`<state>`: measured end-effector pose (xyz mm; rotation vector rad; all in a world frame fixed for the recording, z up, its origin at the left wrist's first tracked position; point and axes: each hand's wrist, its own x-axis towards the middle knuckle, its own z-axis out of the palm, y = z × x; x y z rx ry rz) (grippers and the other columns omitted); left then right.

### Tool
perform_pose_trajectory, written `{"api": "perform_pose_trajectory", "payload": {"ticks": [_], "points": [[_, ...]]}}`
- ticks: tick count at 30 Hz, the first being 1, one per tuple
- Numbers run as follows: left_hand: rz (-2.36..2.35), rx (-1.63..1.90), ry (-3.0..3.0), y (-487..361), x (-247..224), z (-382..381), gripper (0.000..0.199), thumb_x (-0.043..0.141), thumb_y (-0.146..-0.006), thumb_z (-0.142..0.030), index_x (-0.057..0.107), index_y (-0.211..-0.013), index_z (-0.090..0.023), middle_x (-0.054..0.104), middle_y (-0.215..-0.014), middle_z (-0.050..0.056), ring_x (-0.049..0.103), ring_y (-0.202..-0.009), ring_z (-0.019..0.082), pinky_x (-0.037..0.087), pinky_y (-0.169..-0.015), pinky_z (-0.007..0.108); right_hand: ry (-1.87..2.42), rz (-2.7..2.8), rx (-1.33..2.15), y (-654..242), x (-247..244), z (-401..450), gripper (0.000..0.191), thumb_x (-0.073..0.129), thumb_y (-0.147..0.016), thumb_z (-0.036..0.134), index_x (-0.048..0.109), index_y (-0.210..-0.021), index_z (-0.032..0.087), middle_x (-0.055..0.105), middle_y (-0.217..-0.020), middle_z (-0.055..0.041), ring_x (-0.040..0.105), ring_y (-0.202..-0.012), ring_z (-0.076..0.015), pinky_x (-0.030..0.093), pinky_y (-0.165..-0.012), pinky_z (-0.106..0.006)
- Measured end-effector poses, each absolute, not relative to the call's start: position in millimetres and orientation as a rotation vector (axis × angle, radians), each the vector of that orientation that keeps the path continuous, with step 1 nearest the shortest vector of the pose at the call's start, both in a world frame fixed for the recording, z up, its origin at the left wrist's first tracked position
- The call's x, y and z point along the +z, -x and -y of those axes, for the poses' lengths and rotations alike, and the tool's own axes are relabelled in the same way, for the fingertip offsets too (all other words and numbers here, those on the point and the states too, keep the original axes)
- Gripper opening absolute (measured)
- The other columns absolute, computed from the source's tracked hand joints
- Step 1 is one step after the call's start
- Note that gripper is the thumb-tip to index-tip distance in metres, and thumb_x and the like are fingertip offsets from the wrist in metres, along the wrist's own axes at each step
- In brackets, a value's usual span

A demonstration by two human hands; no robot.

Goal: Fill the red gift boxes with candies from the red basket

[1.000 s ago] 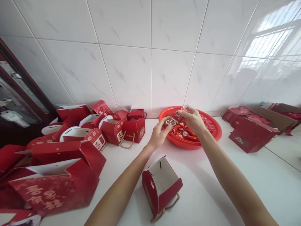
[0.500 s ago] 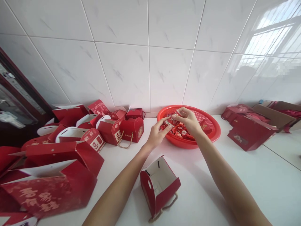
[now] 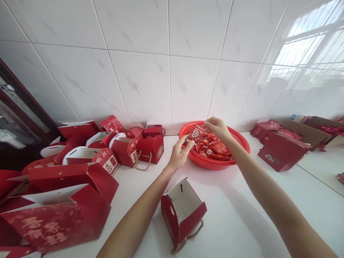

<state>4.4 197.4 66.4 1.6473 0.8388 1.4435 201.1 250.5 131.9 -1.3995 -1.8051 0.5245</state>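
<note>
"Red packet marked 520: where do you find it in the head view?"

"Take the open box as the clock's centre, twelve towards the tiled wall. The red basket sits at one o'clock, and the packet is over its ten o'clock side, above the other wrapped pieces."

"And the hands?"

"The left hand pinches the packet's near end between thumb and fingers. The right hand hangs over the basket's twelve o'clock side, fingers bent and close together; I can't tell whether anything is between them."

"How would the packet handle?"

"Light, I'd judge, with a thin, crinkly wrapper that may slip a little under dry fingers. What's inside can't be seen, so squeeze gently. The flat edge at either end looks the best grip."

"What else is around?"

"Red gift boxes crowd nine to eleven o'clock; more red boxes stand at two, all on the white counter."
</note>
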Motion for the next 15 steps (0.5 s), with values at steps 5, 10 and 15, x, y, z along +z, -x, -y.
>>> {"api": "perform_pose_trajectory", "payload": {"ticks": [5, 10, 15], "points": [[-0.842, 1.437, -1.637, -4, 67, -197, 0.041, 0.061, -0.093, -0.046, 0.066, -0.124, -0.021, 0.074, -0.121, 0.008, 0.066, -0.114, 0.025, 0.050, -0.100, 0.036, 1.717, 2.144, 0.480, -209, 118, -284, 0.008, 0.072, -0.086, 0.019, 0.067, -0.082, 0.015, 0.071, -0.087, -0.0047, 0.067, -0.084, -0.0189, 0.054, -0.078, -0.031], [-0.838, 1.407, -1.665, -2, 69, -194, 0.040, 0.059, -0.094, -0.044, 0.065, -0.125, -0.020, 0.073, -0.122, 0.009, 0.066, -0.114, 0.024, 0.050, -0.099, 0.036, 1.936, 2.265, 0.527, -211, 95, -290, 0.028, 0.061, -0.099, 0.035, 0.064, -0.121, 0.018, 0.065, -0.122, -0.0089, 0.066, -0.102, -0.0197, 0.058, -0.088, -0.040], [-0.855, 1.418, -1.677, -2, 70, -193, 0.039, 0.061, -0.094, -0.045, 0.067, -0.123, -0.020, 0.075, -0.120, 0.008, 0.067, -0.112, 0.024, 0.051, -0.098, 0.036, 1.851, 2.183, 0.612, -216, 91, -289, 0.025, 0.061, -0.099, 0.035, 0.065, -0.117, 0.018, 0.067, -0.117, -0.0081, 0.067, -0.098, -0.0185, 0.058, -0.085, -0.038]]}}
